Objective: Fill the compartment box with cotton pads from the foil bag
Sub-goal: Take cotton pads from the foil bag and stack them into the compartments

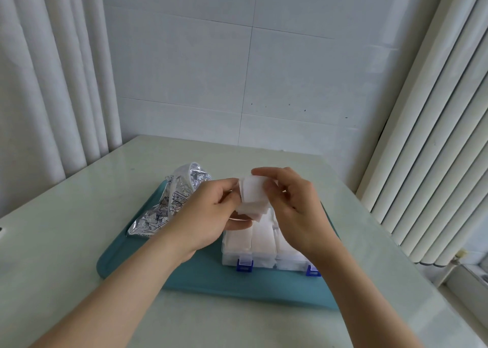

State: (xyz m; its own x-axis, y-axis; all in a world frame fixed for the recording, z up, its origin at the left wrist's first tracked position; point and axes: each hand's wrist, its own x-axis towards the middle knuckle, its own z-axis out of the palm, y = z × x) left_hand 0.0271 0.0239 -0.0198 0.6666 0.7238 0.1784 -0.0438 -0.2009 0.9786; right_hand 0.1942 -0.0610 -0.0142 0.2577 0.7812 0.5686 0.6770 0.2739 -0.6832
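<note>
Left hand (208, 213), right hand (295, 210) pinch pads (252, 193).

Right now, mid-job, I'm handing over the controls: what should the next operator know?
Left hand holds a small stack of cotton pads; right hand pinches the top pad, both above the compartment box.
Box sits on the teal tray; foil bag lies on its left end.
Done: near compartments show pads.
Left: place the held pads; far compartments are hidden by the hands.

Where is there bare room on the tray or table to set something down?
Free: the tray strip in front of the box; the table left of the foil bag and behind the tray. Crowded: over the box, where the left hand and right hand hold cotton pads.
</note>
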